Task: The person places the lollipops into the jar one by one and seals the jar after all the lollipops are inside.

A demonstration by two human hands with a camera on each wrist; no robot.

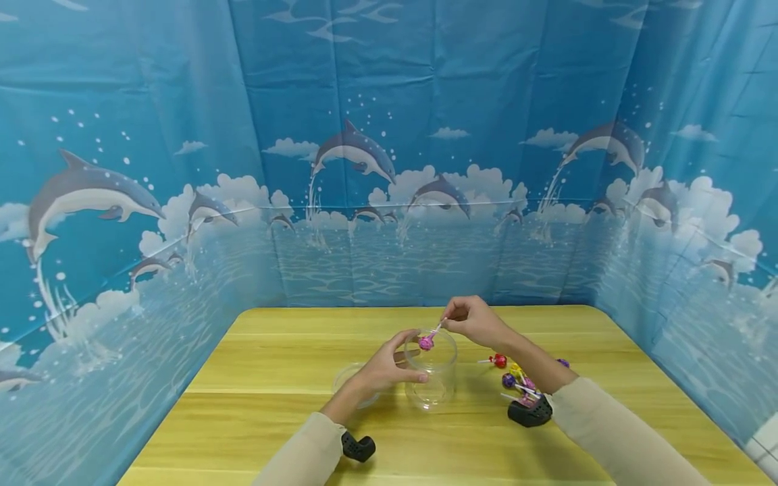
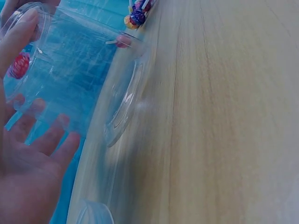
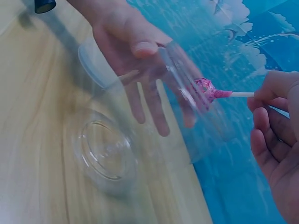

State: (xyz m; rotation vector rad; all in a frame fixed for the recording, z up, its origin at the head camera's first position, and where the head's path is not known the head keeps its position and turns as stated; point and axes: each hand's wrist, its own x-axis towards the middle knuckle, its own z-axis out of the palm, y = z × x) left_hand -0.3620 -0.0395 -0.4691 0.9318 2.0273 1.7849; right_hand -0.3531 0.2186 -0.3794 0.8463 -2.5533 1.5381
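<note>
A clear plastic jar [image 1: 430, 388] stands upright on the table with its mouth up. My left hand [image 1: 389, 368] holds it near the rim, thumb on the near side and fingers spread round the other. Between thumb and fingertips, my right hand [image 1: 477, 324] pinches the white stick of a pink-wrapped lollipop [image 1: 426, 343]. Its candy end points down into the jar's mouth, as the right wrist view also shows the lollipop [image 3: 205, 91] at the rim. Through the clear wall I see no lollipop at the jar's bottom [image 3: 105, 149].
Right of the jar lie several wrapped lollipops, among them a red one [image 1: 500, 361] and a purple one [image 1: 508, 381]. A clear round lid [image 1: 342, 378] lies left of the jar, partly behind my left hand. A dolphin-printed curtain [image 1: 425, 256] hangs behind the wooden table [image 1: 255, 405].
</note>
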